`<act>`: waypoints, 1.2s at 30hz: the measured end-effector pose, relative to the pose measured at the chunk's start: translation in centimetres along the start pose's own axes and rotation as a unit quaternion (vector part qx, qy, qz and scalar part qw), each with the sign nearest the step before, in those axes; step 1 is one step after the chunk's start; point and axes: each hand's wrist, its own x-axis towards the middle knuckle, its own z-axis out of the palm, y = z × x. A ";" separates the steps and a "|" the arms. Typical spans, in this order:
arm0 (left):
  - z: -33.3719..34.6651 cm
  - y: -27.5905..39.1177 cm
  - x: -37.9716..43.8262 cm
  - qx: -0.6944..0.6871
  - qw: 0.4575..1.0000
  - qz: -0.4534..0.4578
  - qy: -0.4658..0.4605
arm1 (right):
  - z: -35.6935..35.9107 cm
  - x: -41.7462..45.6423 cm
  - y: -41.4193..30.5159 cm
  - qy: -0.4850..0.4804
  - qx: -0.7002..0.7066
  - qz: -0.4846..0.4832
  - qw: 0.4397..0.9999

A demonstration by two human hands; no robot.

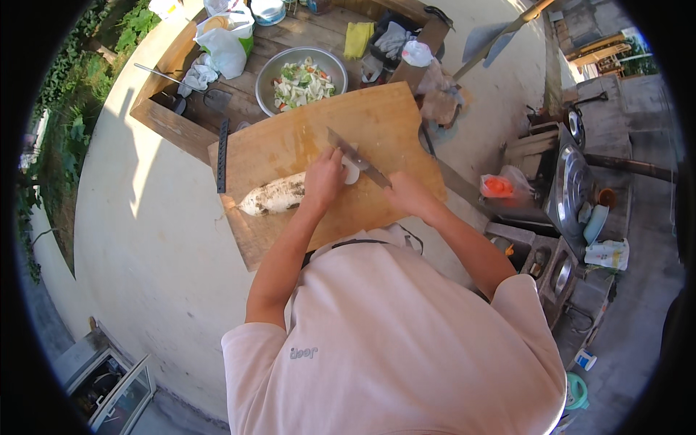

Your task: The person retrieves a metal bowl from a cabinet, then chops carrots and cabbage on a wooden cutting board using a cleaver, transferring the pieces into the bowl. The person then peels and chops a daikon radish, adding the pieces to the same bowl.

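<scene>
A white daikon radish (pixel 274 194) with dark soil marks lies on the wooden cutting board (pixel 370 117). My left hand (pixel 325 176) grips its right end. The handle of a kitchen knife (pixel 359 159) is in my right hand (pixel 406 194); the blade slants up and left, close by my left fingers. Beside those fingers, a pale round cut face or slice (pixel 350 171) shows partly behind the blade. Beyond the board's far edge stands a metal bowl (pixel 261 81) of chopped white, green and orange vegetables.
Past the board is a wooden platform (pixel 255 51) with plastic bags (pixel 224 51), a yellow cloth (pixel 358 39) and a long-handled strainer (pixel 216 99). A black slotted strip (pixel 222 156) borders the board's left edge. A stove (pixel 544 163) and concrete blocks (pixel 508 234) stand at right.
</scene>
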 end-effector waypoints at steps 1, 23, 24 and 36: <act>0.0 0.0 0.0 0.001 1.000 -0.002 -0.006 | 0.3 -0.3 -0.1 0.003 0.011 0.011 1.000; 0.9 -0.9 0.8 -0.005 1.000 -0.012 0.017 | 3.2 3.4 -0.3 0.021 -0.021 -0.013 0.999; 1.1 -0.9 0.5 -0.011 1.000 -0.018 0.019 | 4.4 4.0 0.1 0.026 -0.008 -0.001 1.000; -1.3 -2.0 1.7 -0.278 0.941 -0.173 -0.089 | 6.6 2.4 3.6 0.182 0.166 -0.061 0.967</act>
